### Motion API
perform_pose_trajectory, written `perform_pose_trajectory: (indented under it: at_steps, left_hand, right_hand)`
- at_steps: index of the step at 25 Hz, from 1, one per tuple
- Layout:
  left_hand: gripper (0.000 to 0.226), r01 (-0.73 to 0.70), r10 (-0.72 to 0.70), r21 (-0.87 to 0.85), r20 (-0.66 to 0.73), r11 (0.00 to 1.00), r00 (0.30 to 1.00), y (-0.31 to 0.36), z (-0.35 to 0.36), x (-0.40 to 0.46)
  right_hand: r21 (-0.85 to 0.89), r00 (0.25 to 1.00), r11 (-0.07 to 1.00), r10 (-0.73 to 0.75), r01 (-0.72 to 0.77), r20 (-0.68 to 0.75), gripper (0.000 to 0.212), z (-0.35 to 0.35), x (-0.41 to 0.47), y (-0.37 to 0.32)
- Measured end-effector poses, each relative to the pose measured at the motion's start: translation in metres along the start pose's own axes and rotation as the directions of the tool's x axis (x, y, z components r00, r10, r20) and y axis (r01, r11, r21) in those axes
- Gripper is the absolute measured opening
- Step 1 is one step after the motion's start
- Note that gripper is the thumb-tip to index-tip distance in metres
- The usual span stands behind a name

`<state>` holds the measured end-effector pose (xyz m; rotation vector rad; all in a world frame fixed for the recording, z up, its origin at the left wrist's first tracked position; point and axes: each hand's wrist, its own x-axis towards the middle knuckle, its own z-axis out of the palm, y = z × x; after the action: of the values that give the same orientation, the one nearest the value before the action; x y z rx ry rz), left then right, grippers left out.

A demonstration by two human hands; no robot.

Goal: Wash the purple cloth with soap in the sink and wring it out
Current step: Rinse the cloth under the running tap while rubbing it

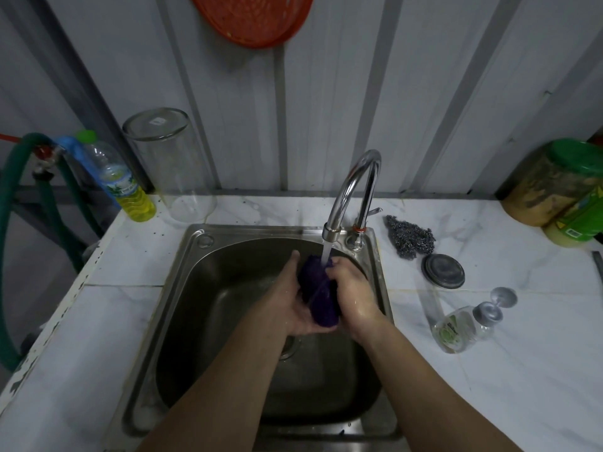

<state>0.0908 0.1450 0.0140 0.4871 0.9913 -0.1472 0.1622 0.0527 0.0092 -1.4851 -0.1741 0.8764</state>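
Bunched dark purple cloth (pixel 318 293) sits over the stainless steel sink basin (pixel 208 321), under the chrome tap's (pixel 350 190) stream at 12 o'clock. Left hand (pixel 287 300) cups it; right hand (pixel 350 290) grips it, apparently tightly.

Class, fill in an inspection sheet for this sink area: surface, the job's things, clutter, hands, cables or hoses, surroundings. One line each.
Surface: white marble-look counter, wet-speckled, around a steel sink.
Job's things: purple cloth bunched under running water from the tap; clear soap bottle lying on its side at right.
Clutter: steel scourer, round lid, upturned glass jar, bottle of yellow liquid, green-lidded jars.
Hands: left hand and right hand both clasp the cloth.
Cables: green hose at far left.
Surroundings: corrugated wall; orange basket hanging.
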Motion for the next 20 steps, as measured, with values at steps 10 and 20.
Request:
perform_pose_trajectory:
  at_steps: [10, 20]
  left_hand:
    - [0.022, -0.115, 0.116, 0.031, -0.054, 0.993, 0.992, 0.003, 0.014, -0.008]
    - [0.037, -0.354, 0.356, -0.157, -0.016, 0.922, 0.934, -0.012, 0.043, -0.004]
  right_hand:
    - [-0.400, 0.951, 0.866, -0.306, 0.301, 0.054, 0.020, -0.013, -0.029, 0.003]
    - [-0.509, 0.912, 0.818, -0.385, 0.267, -0.141, 0.023, 0.021, -0.004, -0.027]
